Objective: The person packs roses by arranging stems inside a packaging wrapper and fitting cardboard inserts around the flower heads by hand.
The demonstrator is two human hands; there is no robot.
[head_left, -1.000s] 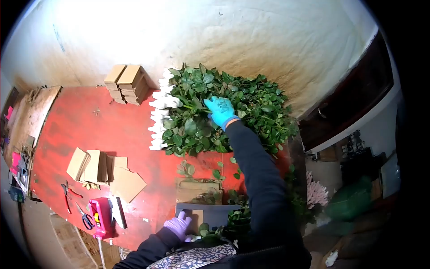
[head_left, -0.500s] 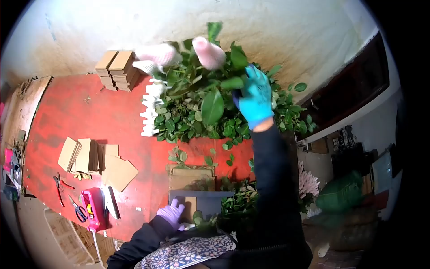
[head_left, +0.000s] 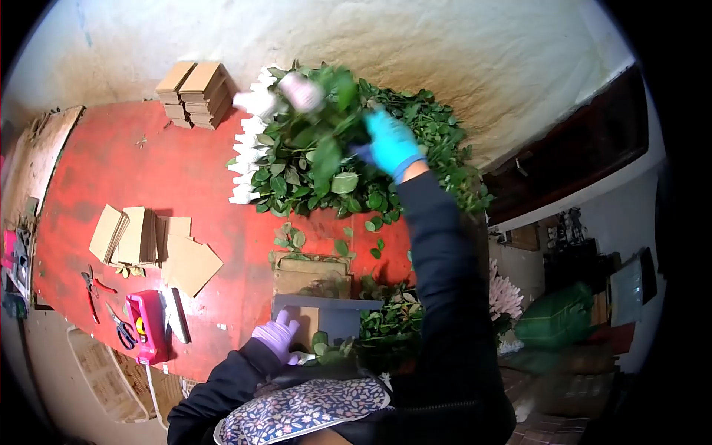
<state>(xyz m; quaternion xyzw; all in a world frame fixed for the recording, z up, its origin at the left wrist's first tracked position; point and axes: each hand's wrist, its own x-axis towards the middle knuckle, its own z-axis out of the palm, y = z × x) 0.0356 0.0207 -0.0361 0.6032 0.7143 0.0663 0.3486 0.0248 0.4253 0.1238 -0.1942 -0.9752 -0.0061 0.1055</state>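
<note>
My right hand [head_left: 393, 142], in a teal glove, is closed around the leafy stem of a pale pink rose [head_left: 300, 93]. The rose is blurred by motion, above a pile of leafy stems [head_left: 404, 119] against the wall. White-sleeved flower heads [head_left: 245, 165] line the pile's left side. Low in the view, my left hand [head_left: 276, 334], in a purple glove, lies with its fingers apart beside a piece of cardboard [head_left: 305, 326] on a grey board [head_left: 341, 322]. A small white tip and some leaves show just below that hand.
Cardboard stacks [head_left: 194, 93] stand at the back; more cardboard pieces [head_left: 137, 237] lie on the red table [head_left: 200, 167]. Red-handled pliers [head_left: 93, 293], scissors [head_left: 122, 330] and a pink tape dispenser [head_left: 148, 326] sit at the front left. A green bundle [head_left: 556, 319] is at right.
My right hand has moved left and slightly down, bringing the rose over the left part of the pile. My left hand stays by the cardboard. The whole view has shifted a little.
</note>
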